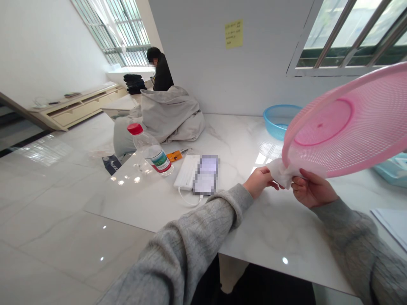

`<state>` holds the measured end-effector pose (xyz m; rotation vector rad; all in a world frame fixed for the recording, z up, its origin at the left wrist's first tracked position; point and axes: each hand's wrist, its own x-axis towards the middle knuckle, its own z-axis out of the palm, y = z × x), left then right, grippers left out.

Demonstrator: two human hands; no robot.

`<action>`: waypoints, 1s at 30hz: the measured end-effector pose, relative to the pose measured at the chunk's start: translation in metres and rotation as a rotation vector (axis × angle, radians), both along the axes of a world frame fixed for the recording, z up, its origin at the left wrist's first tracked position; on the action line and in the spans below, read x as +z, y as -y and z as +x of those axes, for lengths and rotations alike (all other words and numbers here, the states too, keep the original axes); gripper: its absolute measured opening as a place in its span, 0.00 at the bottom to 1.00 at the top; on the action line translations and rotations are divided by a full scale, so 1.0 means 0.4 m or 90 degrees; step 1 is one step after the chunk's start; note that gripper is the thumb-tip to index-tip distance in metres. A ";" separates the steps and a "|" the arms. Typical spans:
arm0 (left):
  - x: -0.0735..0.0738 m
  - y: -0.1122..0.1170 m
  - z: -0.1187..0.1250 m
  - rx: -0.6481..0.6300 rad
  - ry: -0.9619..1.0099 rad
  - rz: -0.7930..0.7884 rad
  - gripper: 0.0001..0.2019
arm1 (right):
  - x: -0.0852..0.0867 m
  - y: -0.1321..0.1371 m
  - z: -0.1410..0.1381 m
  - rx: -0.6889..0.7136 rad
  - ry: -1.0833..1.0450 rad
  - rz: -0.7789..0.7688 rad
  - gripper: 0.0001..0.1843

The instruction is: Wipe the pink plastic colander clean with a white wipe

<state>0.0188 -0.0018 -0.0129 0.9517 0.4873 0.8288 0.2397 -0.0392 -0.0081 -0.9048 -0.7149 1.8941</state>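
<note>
While the upper left of the frame only shows a low cabinet (79, 103) and a person in a dark top (162, 72) by the window, the white counter (270, 228) is where stuff is. A rumpled grey cloth (171, 112) is heaped at its far left end. Just in front of it stands a clear bottle (151, 150) with a red cap, then a white power bank (186, 171) with a phone (206, 174) beside it.

Right of centre, the left hand (259, 181) is pinching a white wipe (281, 173) against the lower rim of a pink basket (346, 123). A blue basin (280, 118) sits behind, near the wall. The right hand (310, 188) is closed on that same rim, fingers over the wipe. The basket is held up off the counter, tilted on edge, filling the right side of the frame. A light blue tray (392, 169) peeks out under it.
</note>
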 end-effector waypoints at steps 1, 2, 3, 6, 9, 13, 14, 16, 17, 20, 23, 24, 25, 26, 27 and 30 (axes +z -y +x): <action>0.003 0.001 -0.003 -0.007 0.004 0.000 0.21 | -0.002 -0.001 0.002 0.002 0.013 0.003 0.16; 0.006 0.002 -0.005 -0.012 0.007 0.000 0.22 | -0.003 -0.002 0.005 0.003 0.027 0.005 0.15; 0.009 0.003 -0.007 -0.014 0.010 -0.001 0.22 | -0.004 -0.002 0.006 0.005 0.040 0.006 0.13; 0.018 0.003 -0.010 -0.016 0.015 -0.004 0.21 | -0.004 -0.001 0.005 0.025 0.059 -0.002 0.13; 0.029 0.002 -0.012 -0.016 0.005 0.008 0.19 | 0.000 0.001 0.000 0.051 0.065 -0.003 0.16; 0.043 0.003 -0.021 -0.015 -0.029 0.042 0.17 | 0.006 0.000 -0.006 0.069 0.064 0.011 0.19; 0.045 0.004 -0.025 -0.016 -0.047 0.059 0.17 | 0.007 0.000 -0.007 0.072 0.063 0.015 0.20; 0.047 0.007 -0.032 -0.007 -0.094 0.114 0.17 | 0.011 0.001 -0.011 0.072 0.059 0.023 0.21; 0.047 0.008 -0.035 0.001 -0.113 0.147 0.18 | 0.013 0.003 -0.014 0.070 0.056 0.025 0.21; 0.046 0.010 -0.041 0.033 -0.126 0.213 0.18 | 0.019 0.007 -0.024 0.065 0.051 0.029 0.23; 0.040 0.011 -0.040 0.065 -0.114 0.234 0.23 | 0.017 0.008 -0.032 0.054 0.055 0.035 0.23; 0.036 0.012 -0.040 0.081 -0.117 0.246 0.24 | 0.014 0.008 -0.033 0.044 0.054 0.037 0.22; 0.033 0.013 -0.040 0.101 -0.122 0.265 0.25 | 0.010 0.008 -0.033 0.032 0.053 0.038 0.21; 0.029 0.015 -0.041 0.120 -0.131 0.288 0.25 | 0.005 0.007 -0.033 0.021 0.052 0.040 0.19; 0.026 0.017 -0.042 0.139 -0.142 0.312 0.25 | 0.001 0.006 -0.032 0.013 0.053 0.041 0.17; 0.021 0.023 -0.046 0.201 -0.174 0.373 0.26 | -0.005 0.003 -0.029 0.000 0.068 0.044 0.13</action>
